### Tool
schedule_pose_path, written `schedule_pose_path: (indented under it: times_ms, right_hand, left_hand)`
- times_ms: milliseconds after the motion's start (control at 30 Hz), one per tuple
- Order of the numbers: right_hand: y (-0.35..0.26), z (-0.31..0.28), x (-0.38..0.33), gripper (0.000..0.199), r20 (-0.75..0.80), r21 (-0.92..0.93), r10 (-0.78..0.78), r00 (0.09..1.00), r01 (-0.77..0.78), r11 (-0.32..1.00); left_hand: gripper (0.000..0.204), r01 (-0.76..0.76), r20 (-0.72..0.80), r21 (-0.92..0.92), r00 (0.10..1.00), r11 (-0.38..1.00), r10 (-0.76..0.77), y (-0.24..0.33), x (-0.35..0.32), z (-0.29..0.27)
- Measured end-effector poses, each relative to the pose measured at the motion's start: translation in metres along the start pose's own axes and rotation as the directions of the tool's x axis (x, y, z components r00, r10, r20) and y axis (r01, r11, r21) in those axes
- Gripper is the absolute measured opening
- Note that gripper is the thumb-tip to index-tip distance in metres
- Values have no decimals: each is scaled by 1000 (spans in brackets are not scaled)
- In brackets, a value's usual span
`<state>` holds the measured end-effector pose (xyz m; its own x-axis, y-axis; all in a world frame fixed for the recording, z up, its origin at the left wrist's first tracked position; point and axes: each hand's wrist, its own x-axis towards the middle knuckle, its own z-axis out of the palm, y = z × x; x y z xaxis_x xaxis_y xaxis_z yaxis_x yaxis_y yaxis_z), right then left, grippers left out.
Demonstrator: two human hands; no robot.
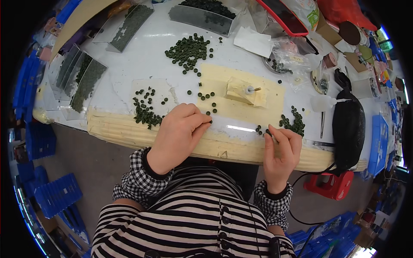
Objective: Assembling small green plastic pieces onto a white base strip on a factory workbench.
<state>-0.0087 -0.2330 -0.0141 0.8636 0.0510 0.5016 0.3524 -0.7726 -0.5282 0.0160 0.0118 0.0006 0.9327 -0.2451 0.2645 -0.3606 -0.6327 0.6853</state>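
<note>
My left hand (176, 135) is closed in a pinch at the table's front edge, with a small dark green piece (211, 121) at its fingertips. Thumb and forefinger of my right hand (282, 155) also come together on a small dark green round piece (268, 131). Between and beyond the hands sits a cream block (236, 91) with a metal pin (257, 89) sticking out sideways. A few loose round pieces (207, 95) lie to its left. One small pile (148, 115) is beside my left hand, another (296, 123) just beyond my right.
A larger heap of green pieces (189, 50) lies farther back. Clear trays (129, 28) of dark pieces stand at the left and back. To the right are tweezers (322, 124), a white squeeze bottle (322, 103), a black cloth-like bundle (349, 129) and a red-cased phone (286, 17).
</note>
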Motion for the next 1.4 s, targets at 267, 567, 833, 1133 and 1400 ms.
schedule_pose_path:
  times_ms: [267,567,833,1133,1400]
  right_hand:
    - [4,-4,1,17,81,-137,-32,996,43,990]
    - [10,0,7,10,17,-133,-61,998,63,989]
    - [-4,7,3,10,-65,80,-24,998,29,996]
    - [-20,10,-4,10,119,367,112,987,-149,918]
    - [-25,15,-6,17,485,838,330,810,-538,88]
  left_hand:
    - [18,21,-102,73,995,997,-13,-6,3,-4]
    - [14,65,55,155,996,986,-75,-6,-11,-44]
    - [10,91,64,149,993,985,-102,-6,-14,-32]
    - [11,10,40,-187,999,982,-2,5,-8,2]
    - [20,403,360,-864,914,302,-189,20,-5,22]
